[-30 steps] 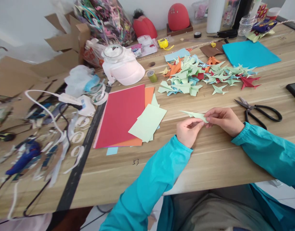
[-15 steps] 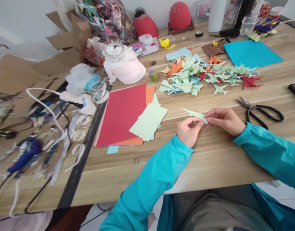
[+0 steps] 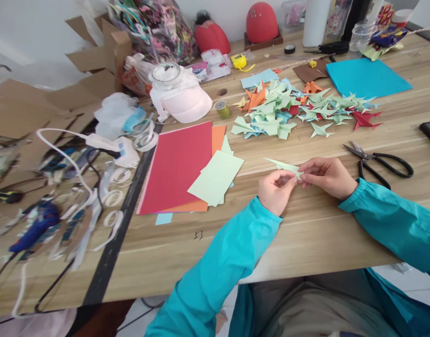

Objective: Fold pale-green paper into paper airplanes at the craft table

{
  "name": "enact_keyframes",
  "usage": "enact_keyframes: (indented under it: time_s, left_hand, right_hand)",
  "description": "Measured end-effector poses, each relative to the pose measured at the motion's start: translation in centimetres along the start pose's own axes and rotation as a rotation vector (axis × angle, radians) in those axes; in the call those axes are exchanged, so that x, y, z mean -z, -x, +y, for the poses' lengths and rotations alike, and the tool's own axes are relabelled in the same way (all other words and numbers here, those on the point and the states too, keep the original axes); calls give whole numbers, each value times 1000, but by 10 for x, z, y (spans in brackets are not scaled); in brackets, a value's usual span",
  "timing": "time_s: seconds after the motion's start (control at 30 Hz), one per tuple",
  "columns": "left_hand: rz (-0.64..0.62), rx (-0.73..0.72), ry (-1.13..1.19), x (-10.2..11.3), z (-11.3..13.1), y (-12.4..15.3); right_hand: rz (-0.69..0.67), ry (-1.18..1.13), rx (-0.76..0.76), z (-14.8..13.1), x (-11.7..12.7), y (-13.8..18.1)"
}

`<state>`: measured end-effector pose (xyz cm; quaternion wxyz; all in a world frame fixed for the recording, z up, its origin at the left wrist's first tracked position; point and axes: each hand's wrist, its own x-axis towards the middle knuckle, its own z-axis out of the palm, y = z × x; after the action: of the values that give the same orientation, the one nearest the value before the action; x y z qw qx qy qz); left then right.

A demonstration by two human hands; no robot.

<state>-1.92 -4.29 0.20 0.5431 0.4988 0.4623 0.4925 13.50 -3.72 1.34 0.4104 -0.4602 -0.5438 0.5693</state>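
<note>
A small piece of folded pale green paper (image 3: 284, 165), with a long thin point to the left, is pinched between both hands above the table. My left hand (image 3: 275, 189) grips its near edge between thumb and fingers. On its right end, my right hand (image 3: 326, 177) is closed, fingertips almost touching those of the left. Part of the paper is hidden by the fingers. Beyond the hands lies a pile of folded paper shapes (image 3: 271, 105) in green, blue, orange and red. Left of my hands, pale green sheets (image 3: 216, 177) rest on a red sheet (image 3: 181, 164).
Black-handled scissors (image 3: 383, 164) lie right of my right hand. At the back right are blue sheets (image 3: 367, 77). A pink cap (image 3: 186, 100) and a roll of yellowish tape (image 3: 222, 109) stand further left. A blue glue gun (image 3: 37, 227) and cables occupy the far left.
My hands stay at almost the same place, still holding the folded green paper. The fingers and the paper between them have shifted very slightly.
</note>
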Motion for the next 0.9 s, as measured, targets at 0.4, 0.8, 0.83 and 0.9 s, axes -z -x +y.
enact_keyframes:
  time_s: [0.4, 0.8, 0.83, 0.9]
  left_hand:
    - [14, 1, 43, 0, 3, 3]
    - [37, 28, 81, -2, 1, 2]
    - [40, 32, 89, -2, 1, 2]
    - [42, 42, 109, -2, 1, 1]
  right_hand:
    - [34, -24, 15, -2, 0, 1]
    - [-7, 24, 33, -3, 0, 1]
    - [-8, 27, 33, -3, 0, 1]
    - [-10, 27, 32, -3, 0, 1]
